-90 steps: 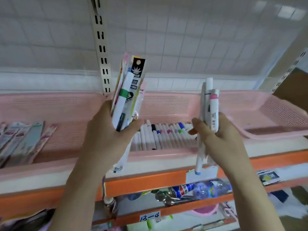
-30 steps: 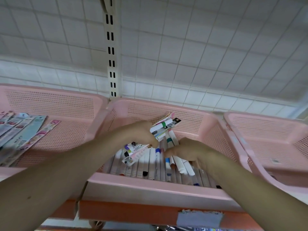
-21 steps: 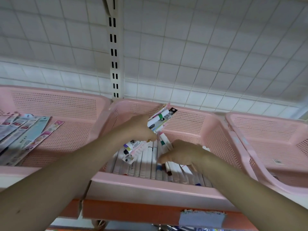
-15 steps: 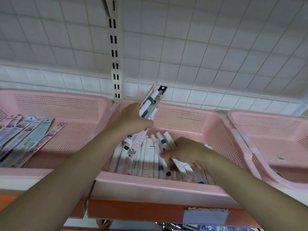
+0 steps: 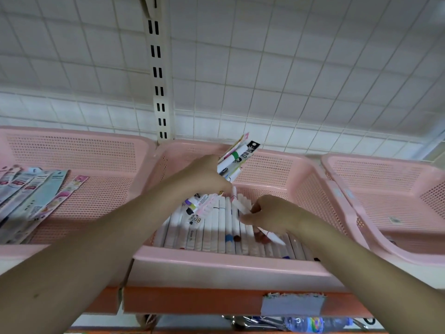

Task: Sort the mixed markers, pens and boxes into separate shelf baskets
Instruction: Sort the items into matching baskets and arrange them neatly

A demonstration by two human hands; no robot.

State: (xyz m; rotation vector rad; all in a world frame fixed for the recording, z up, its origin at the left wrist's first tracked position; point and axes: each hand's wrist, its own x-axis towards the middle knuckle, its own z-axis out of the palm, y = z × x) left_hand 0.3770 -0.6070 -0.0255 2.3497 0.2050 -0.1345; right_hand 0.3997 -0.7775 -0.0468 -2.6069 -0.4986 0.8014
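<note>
Two hands working inside the middle basket (image 5: 226, 257). Right hand (image 5: 271, 214): fingers curling round white markers (image 5: 243, 204), laying them onto the marker row (image 5: 216, 233) covering the basket floor. Left hand (image 5: 204, 175): gripping a bundle of packaged pens (image 5: 237, 156), held clear above the row. Advice: lower the markers parallel to the row, caps aligned, releasing only once settled; keep the bundle raised. Left basket (image 5: 72, 150): holding flat packets (image 5: 31, 198). Right basket (image 5: 390, 169): contents hidden.
</note>
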